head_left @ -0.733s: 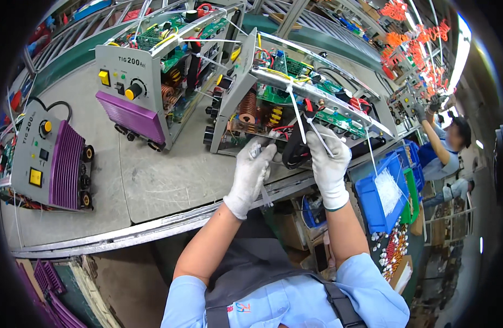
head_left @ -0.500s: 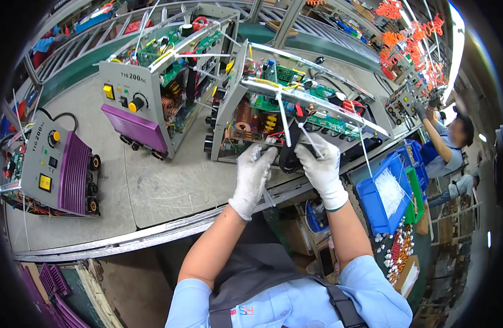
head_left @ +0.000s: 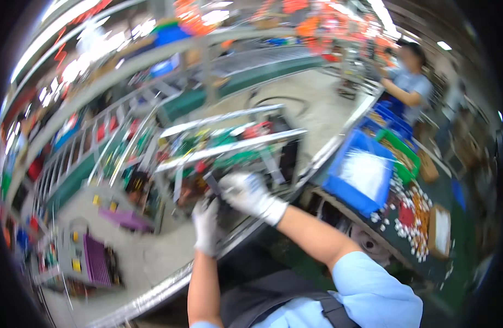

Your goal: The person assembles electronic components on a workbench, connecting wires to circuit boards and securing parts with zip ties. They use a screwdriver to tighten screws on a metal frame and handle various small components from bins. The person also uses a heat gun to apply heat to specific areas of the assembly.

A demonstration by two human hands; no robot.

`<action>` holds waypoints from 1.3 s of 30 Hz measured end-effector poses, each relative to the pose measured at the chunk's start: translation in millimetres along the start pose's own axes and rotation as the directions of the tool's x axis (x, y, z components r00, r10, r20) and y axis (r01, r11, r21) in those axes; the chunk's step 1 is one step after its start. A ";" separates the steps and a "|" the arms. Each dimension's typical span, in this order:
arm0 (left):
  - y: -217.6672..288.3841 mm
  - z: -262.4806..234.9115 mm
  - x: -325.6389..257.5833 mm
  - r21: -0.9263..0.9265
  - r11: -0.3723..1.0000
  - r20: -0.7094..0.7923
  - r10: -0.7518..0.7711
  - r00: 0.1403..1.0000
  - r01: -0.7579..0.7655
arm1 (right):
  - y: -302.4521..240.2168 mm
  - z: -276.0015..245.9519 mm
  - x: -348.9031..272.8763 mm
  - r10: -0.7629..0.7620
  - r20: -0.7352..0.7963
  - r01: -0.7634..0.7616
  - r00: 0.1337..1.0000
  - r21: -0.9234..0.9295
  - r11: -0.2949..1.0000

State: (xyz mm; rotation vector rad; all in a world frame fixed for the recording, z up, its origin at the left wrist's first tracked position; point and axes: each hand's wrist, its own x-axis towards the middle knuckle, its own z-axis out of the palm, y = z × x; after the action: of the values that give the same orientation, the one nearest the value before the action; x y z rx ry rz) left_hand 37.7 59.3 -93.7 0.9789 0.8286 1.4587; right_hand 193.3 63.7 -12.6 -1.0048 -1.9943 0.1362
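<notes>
The whole picture is smeared by motion. An open-framed electronic unit (head_left: 229,156) with metal rails, green boards and red parts stands on the workbench before me. At its near side my left hand (head_left: 206,227), in a white glove, points upward with fingers drawn together. My right hand (head_left: 246,192), gloved too, has curled fingers close against the unit, by a dark strap-like piece (head_left: 212,184). What either hand grips is too blurred to make out. Further left stand a second unit with a purple panel (head_left: 125,218) and a third with a purple ribbed front (head_left: 96,259).
To the right are a blue bin (head_left: 330,183) holding white strips, a green bin (head_left: 418,170), a cardboard box (head_left: 440,240) and scattered small white and orange parts (head_left: 418,218). A roller conveyor (head_left: 251,63) runs behind the bench. A co-worker (head_left: 410,82) stands at the far right.
The view has swung to the right, so the units appear further left and the bins nearer the middle. Both hands stay at the same unit and are now closer together.
</notes>
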 end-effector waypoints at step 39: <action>32.8 15.7 -34.5 0.671 0.726 -0.024 0.226 0.974 -0.152 | 2.4 32.5 -44.8 0.373 -0.048 -0.254 0.927 0.651 0.715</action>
State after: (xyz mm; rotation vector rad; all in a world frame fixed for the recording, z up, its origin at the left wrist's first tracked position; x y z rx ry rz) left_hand 39.2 20.8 -61.6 1.5721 1.4234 1.4082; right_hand 183.6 42.8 -62.9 -0.8497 -1.4225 0.8330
